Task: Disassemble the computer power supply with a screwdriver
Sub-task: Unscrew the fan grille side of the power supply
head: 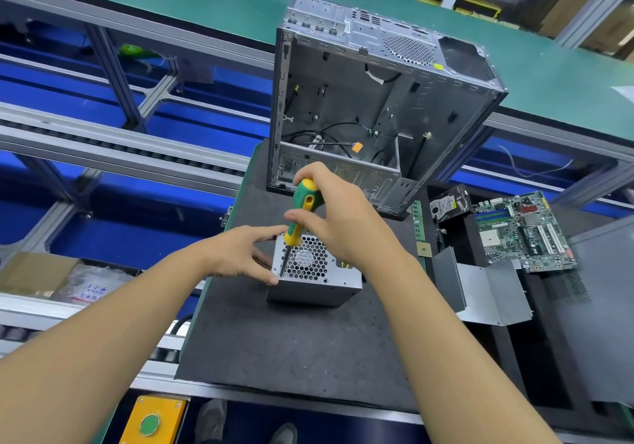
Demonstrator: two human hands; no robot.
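A grey metal power supply (315, 285) with a honeycomb fan grille on top sits on the dark foam mat (291, 347). My right hand (339, 217) grips the green and yellow handle of a screwdriver (299, 213), which stands nearly upright with its tip at the near-left corner of the grille. My left hand (243, 254) holds the power supply's left side, thumb at the near corner and fingers reaching to the far corner.
An empty open computer case (374, 100) stands behind the power supply. To the right lie a hard drive (447, 203), a motherboard (525, 230), a RAM stick (417, 220), a CPU (423, 249) and grey metal panels (490, 292). A yellow box with a green button (151, 423) sits at the near edge.
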